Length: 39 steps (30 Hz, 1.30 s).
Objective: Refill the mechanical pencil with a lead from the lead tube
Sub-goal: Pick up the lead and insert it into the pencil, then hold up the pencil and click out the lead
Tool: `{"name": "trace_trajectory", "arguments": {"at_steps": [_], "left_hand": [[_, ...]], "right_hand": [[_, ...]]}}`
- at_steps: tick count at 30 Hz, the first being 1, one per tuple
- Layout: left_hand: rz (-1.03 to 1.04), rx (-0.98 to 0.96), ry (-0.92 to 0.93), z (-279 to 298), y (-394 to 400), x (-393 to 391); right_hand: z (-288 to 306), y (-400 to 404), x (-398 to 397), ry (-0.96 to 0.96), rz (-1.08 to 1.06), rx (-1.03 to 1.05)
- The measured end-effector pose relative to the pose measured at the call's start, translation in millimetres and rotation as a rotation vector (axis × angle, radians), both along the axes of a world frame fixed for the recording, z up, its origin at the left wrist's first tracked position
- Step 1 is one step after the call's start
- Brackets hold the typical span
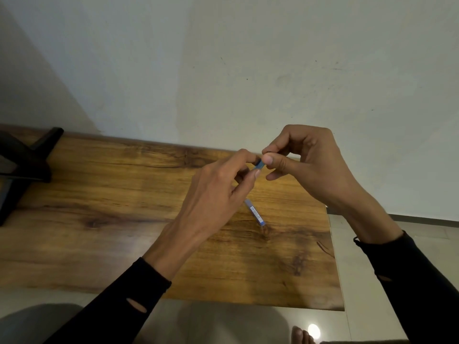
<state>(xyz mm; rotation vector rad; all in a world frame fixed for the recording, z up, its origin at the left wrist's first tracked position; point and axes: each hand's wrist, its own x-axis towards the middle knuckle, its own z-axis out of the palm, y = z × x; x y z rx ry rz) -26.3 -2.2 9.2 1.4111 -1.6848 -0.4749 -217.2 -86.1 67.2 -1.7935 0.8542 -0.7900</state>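
Observation:
My left hand [218, 192] pinches a short blue piece [259, 165] between thumb and forefinger, above the table's far edge. It looks like the lead tube, though most of it is hidden by the fingers. My right hand [310, 167] meets it from the right, with thumb and forefinger closed on the blue piece's upper end. A slim bluish stick with a white label, apparently the mechanical pencil [256, 214], lies on the wooden table [99, 219] just below my left fingers. Its upper end is covered by that hand.
A dark stand-like object [24, 167] sits at the table's far left against the pale wall. The table's right edge ends near my right wrist, with tiled floor [347, 319] beyond and a bare foot [299, 335] at the bottom.

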Motion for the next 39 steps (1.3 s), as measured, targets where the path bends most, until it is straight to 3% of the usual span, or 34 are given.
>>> {"name": "trace_trajectory", "arguments": {"at_steps": [10, 16, 23, 27, 33, 39], "left_hand": [[0.018, 0.030, 0.091, 9, -1, 0], [0.044, 0.099, 0.357, 30, -5, 1], [0.111, 0.103, 0.564, 44, -4, 8], [0.126, 0.009, 0.564, 54, -3, 16], [0.128, -0.043, 0.519, 63, -4, 17], [0.154, -0.086, 0.525, 70, -4, 25]], "right_hand": [[7, 1, 3, -0.041, -0.014, 0.033], [12, 12, 13, -0.064, -0.072, -0.025], [55, 13, 13, -0.510, -0.204, 0.255], [78, 23, 21, -0.761, -0.207, 0.472], [101, 30, 23, -0.915, -0.241, 0.627], [116, 33, 15, -1.001, -0.279, 0.645]]}}
